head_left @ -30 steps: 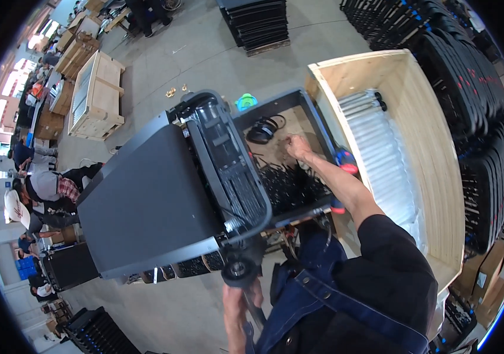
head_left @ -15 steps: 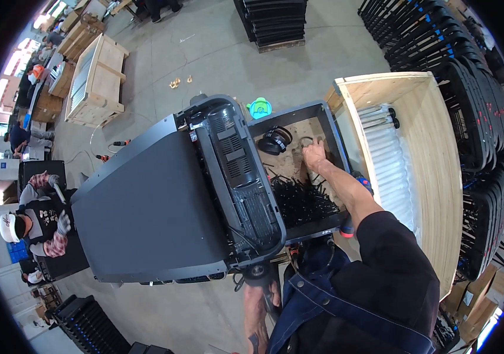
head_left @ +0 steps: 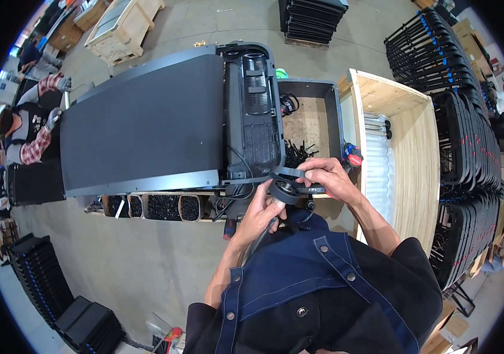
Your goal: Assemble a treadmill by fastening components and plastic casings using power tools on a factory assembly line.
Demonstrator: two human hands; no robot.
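1. The treadmill [head_left: 146, 130], a long grey machine with a wide dark belt and a black ribbed motor cover, is judged heavy and rigid; it is seen lying on low crates packed with black parts and is better not shifted by hand.
2. The black tray [head_left: 336, 112] of loose black screws is set just beside the motor end, in front of the body.
3. The small black wheel [head_left: 285, 192] is judged light, hard and smooth, best taken by its rim. It is held at the near corner of the frame.
4. The left hand [head_left: 261, 213] is closed around the wheel from below.
5. The right hand [head_left: 326, 177] is pinched on a flat black strap [head_left: 287, 171] just above the wheel.
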